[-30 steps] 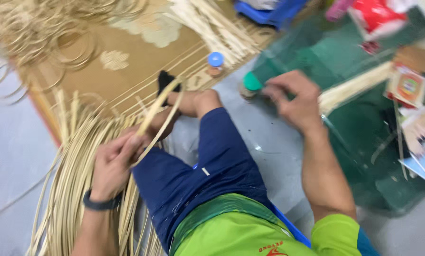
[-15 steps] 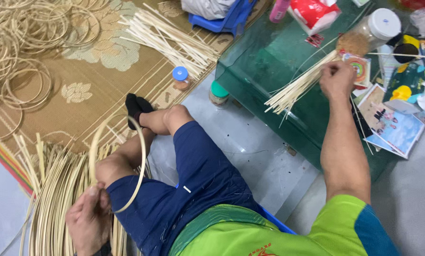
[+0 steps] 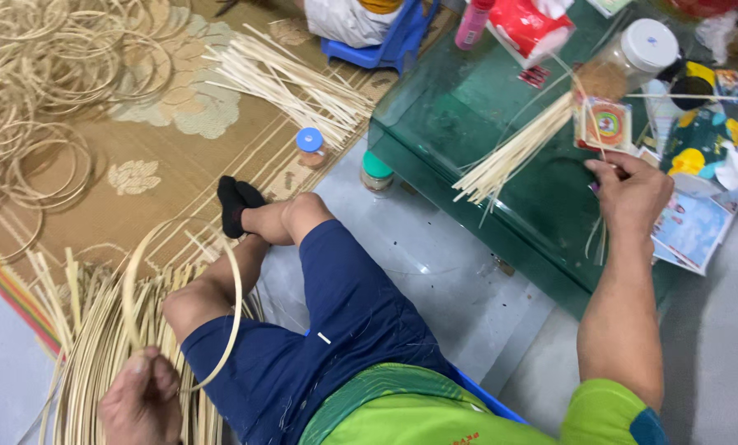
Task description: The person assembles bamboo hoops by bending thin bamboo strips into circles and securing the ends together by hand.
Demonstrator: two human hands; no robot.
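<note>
**Two hands, one hoop, one pinch of splints**

We sit low over a grey floor (image 3: 435, 272), legs folded, with a patterned tan mat (image 3: 138, 177) spread to our left. Our left hand (image 3: 142, 404) is closed around the bottom of a bent cane hoop (image 3: 233, 305), which stands up over our left knee and curves back toward the foot in its black sock (image 3: 235, 202). Under that hand a thick bundle of long cane strips (image 3: 89, 354) lies along the mat's edge.

Our right hand (image 3: 632, 194) reaches out over a green glass table (image 3: 468, 115), fingers pinched shut on a few thin splints (image 3: 597, 239) that hang down from them. Just beside it a sheaf of pale sticks (image 3: 509, 156) lies slantwise on the glass. Past the hand the tabletop is crowded: a white-lidded jar (image 3: 632, 53), a small square box (image 3: 604, 124), printed leaflets (image 3: 698, 222), a red packet (image 3: 525, 25).

On the floor by the table's near corner stand two small bottles, one blue-capped (image 3: 310, 144), one green-capped (image 3: 376, 171). Further off on the mat lie another loose fan of sticks (image 3: 295, 82) and, at far left, a heap of finished rings (image 3: 48, 91). A blue stool (image 3: 385, 41) shows at the top edge.
</note>
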